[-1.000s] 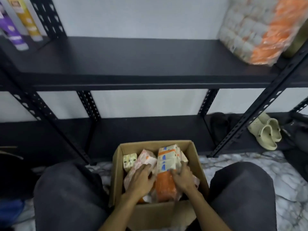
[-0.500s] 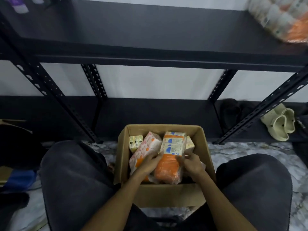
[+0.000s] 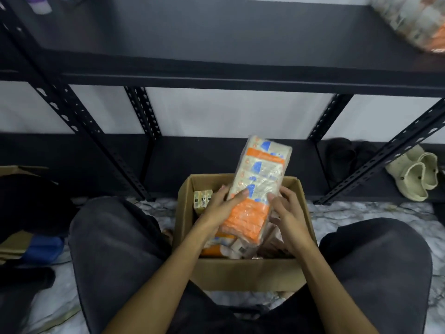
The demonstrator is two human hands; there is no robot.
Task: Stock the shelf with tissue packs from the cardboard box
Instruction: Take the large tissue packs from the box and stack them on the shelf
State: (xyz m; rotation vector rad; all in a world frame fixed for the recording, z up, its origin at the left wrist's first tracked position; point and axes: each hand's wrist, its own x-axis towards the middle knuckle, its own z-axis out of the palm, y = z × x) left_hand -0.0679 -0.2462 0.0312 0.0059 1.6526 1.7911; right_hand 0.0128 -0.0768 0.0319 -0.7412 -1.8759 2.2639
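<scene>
Gripping its long sides, the left hand (image 3: 222,207) and right hand (image 3: 287,216) hold the tissue pack (image 3: 256,189) tilted above the cardboard box (image 3: 243,273); it looks light, soft and film-slick, best squeezed mid-length toward the shelf (image 3: 216,56).

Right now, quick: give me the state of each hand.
Left hand: holding the tissue pack, thumb across its front.
Right hand: holding the same tissue pack from its right side, above the cardboard box.
</scene>
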